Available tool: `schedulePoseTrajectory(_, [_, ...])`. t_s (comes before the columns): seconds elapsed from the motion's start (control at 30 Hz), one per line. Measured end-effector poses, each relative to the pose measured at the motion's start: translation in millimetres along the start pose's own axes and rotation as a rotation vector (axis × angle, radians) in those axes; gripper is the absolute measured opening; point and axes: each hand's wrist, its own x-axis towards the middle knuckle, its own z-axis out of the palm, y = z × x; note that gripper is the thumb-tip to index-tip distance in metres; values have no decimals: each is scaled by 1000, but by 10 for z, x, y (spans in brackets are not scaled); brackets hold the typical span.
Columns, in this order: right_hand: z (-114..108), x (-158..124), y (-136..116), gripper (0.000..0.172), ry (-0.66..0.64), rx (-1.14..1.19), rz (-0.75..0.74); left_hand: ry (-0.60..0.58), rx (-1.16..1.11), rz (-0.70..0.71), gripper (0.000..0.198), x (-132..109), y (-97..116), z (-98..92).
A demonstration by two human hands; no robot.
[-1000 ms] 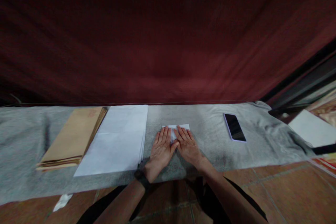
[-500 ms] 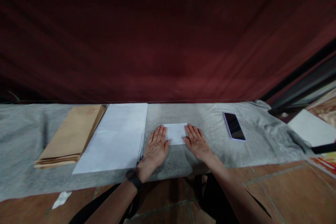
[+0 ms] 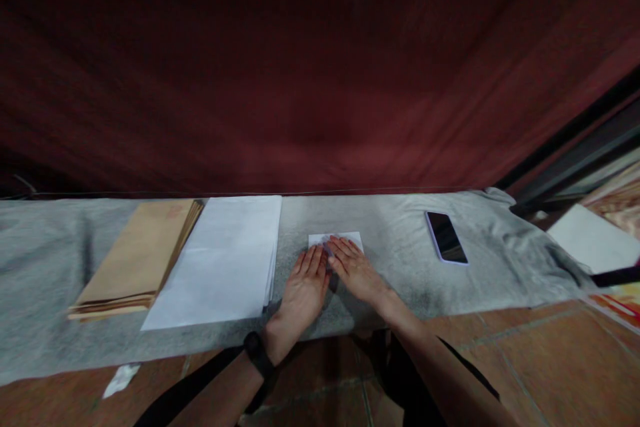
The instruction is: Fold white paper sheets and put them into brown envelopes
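Observation:
A small folded piece of white paper point(image 3: 316, 239) lies on the grey cloth, mostly covered by my hands. My left hand point(image 3: 306, 283) rests flat on its left part, fingers stretched forward. My right hand point(image 3: 354, 271) lies flat across its right part, its fingertips slanting in toward the left hand. The two hands nearly meet at the paper's middle. Left of them is a stack of large white paper sheets point(image 3: 220, 260).
A pile of brown paper envelopes point(image 3: 135, 247) lies left of the white sheets. A phone in a purple case point(image 3: 447, 238) is on the right. The grey cloth point(image 3: 400, 213) covers a narrow surface before a dark red curtain point(image 3: 320, 80). A white scrap point(image 3: 121, 379) lies on the tiled floor.
My right hand has slid left from the paper's right edge toward its middle. My left hand has shifted slightly right and nearer to me. The other things stay where they were.

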Motion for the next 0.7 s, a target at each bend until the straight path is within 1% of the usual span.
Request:
schedulePoseTrajectory(0.13, [43, 62, -68, 54, -29, 103, -66, 7, -45, -1, 50, -152, 114, 66])
schedulePoseTrajectory(0.23, [96, 114, -127, 53, -73, 146, -122, 4, -76, 1, 54, -219, 149, 121])
schedulePoseTrajectory(0.3, [140, 156, -158, 53, -92, 146, -126, -4, -81, 3, 56, -237, 154, 136])
schedulePoseTrajectory(0.53, [266, 344, -145, 50, -82, 27, -91, -40, -32, 35, 65, -255, 158, 84])
schedulePoseTrajectory(0.7, [305, 449, -105, 51, -70, -81, -58, -119, -64, 25, 67, -252, 149, 11])
